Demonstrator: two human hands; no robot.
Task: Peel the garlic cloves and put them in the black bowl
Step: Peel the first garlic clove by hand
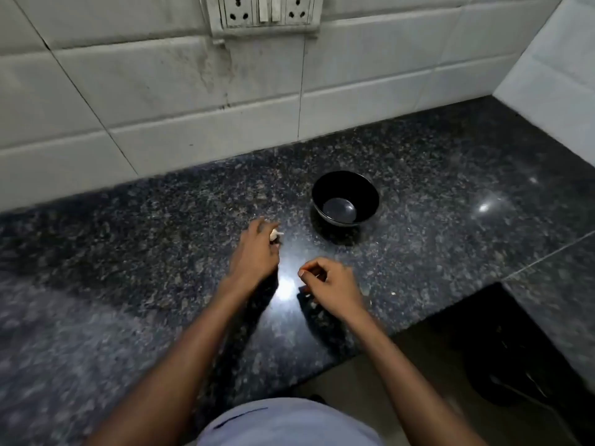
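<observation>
The left hand (254,252) reaches over the dark speckled worktop (128,252), its fingers curled round a pale garlic piece (275,235) that shows just past the fingertips. The right hand (331,281) hovers near it, fingers curled with thumb and forefinger close together; whether they pinch anything cannot be told. The black bowl (345,197) stands upright on the worktop, beyond both hands, nothing visible inside. A socket panel (262,11) sits on the tiled wall.
</observation>
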